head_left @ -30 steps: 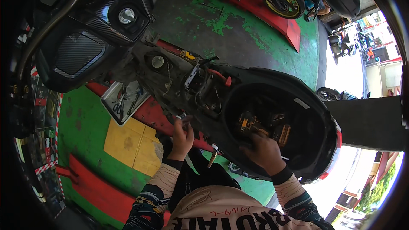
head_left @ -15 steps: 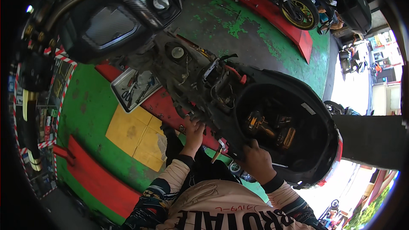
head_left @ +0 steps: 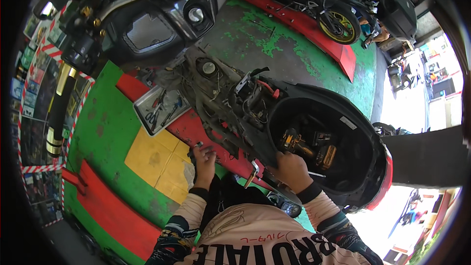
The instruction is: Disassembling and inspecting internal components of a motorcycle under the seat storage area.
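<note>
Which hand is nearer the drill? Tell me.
Right. The right hand is just below the drill in the picture; the left hand is farther off, leftward.

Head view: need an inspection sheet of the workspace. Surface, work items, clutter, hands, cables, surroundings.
Surface: green floor, paint worn in patches; red platform beneath the scooter.
Work items: scooter, partly stripped, storage bin exposed.
Clutter: hand tools in metal tray; yellow-and-black drill and battery pack inside the bin.
Hands: left hand appears to pinch a small grey piece; right hand at the bin's near edge, grip hidden.
Cables: exposed wiring ahead of the bin.
Surroundings: another motorcycle; red-and-white tape.
</note>
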`<state>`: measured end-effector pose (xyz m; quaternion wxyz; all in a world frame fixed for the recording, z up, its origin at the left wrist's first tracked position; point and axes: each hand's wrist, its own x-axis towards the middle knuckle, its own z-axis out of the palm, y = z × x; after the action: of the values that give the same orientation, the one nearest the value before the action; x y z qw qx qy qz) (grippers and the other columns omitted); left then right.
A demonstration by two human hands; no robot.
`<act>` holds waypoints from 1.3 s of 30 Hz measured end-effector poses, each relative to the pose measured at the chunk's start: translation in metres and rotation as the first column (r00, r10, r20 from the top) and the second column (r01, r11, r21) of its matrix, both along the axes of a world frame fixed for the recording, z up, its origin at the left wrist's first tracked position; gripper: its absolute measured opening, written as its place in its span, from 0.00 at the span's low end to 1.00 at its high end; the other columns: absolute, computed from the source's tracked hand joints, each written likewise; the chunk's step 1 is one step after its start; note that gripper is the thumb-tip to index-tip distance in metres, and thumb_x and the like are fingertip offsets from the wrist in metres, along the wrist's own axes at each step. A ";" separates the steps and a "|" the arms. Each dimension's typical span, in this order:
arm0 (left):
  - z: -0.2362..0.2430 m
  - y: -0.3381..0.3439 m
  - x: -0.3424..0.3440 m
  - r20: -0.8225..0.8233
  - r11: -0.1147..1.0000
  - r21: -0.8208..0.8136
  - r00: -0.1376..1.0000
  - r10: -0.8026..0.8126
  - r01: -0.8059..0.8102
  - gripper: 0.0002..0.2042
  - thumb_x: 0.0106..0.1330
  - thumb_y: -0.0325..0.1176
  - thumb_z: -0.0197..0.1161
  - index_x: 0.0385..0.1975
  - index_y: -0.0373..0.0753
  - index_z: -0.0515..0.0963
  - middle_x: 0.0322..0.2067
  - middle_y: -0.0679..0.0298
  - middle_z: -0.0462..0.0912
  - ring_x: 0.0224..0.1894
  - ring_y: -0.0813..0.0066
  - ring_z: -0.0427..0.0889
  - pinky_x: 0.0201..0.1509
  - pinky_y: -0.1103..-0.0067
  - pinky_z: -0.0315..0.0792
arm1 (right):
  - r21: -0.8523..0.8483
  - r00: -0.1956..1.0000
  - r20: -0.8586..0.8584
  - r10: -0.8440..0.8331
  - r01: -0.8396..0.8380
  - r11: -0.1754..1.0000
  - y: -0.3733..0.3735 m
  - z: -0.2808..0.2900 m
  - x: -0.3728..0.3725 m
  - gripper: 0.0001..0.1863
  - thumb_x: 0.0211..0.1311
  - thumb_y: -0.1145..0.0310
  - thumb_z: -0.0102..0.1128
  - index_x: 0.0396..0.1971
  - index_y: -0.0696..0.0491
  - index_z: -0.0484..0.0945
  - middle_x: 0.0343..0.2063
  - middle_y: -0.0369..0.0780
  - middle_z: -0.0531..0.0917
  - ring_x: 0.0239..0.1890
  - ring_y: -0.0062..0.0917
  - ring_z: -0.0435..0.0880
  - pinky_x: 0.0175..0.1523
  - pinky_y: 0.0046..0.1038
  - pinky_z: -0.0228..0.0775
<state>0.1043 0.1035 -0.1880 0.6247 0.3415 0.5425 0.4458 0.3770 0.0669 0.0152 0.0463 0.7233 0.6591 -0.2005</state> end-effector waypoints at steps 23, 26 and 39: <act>0.000 -0.187 -0.292 -0.829 0.935 -0.293 0.540 -0.144 -0.200 0.36 0.63 0.22 0.60 0.70 0.30 0.49 0.51 0.46 0.72 0.45 0.52 0.79 0.47 0.61 0.74 | 0.294 0.988 -0.141 -0.055 0.095 0.951 0.122 -0.096 -0.011 0.19 0.52 0.54 0.68 0.32 0.56 0.84 0.35 0.49 0.83 0.39 0.45 0.86 0.43 0.45 0.79; 0.009 -0.174 -0.288 -0.809 0.918 -0.351 0.553 -0.198 -0.184 0.37 0.63 0.22 0.61 0.70 0.31 0.49 0.53 0.46 0.71 0.45 0.52 0.79 0.48 0.61 0.74 | 0.225 0.994 -0.085 -0.067 0.084 0.971 0.140 -0.118 -0.021 0.19 0.53 0.54 0.67 0.33 0.56 0.84 0.35 0.49 0.83 0.39 0.44 0.86 0.44 0.43 0.80; 0.026 -0.101 -0.312 -0.767 0.969 -0.244 0.602 -0.221 0.045 0.36 0.64 0.23 0.61 0.70 0.31 0.50 0.56 0.47 0.68 0.46 0.55 0.79 0.49 0.64 0.75 | -0.100 0.992 -0.029 -0.120 0.117 0.988 0.166 -0.087 -0.013 0.21 0.53 0.50 0.68 0.35 0.54 0.86 0.33 0.47 0.87 0.39 0.40 0.88 0.45 0.40 0.80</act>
<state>-0.2075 0.0026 -0.1616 0.3845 0.4778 0.7764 0.1451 0.3638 0.2328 -0.0720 0.0581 0.7544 0.6052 -0.2474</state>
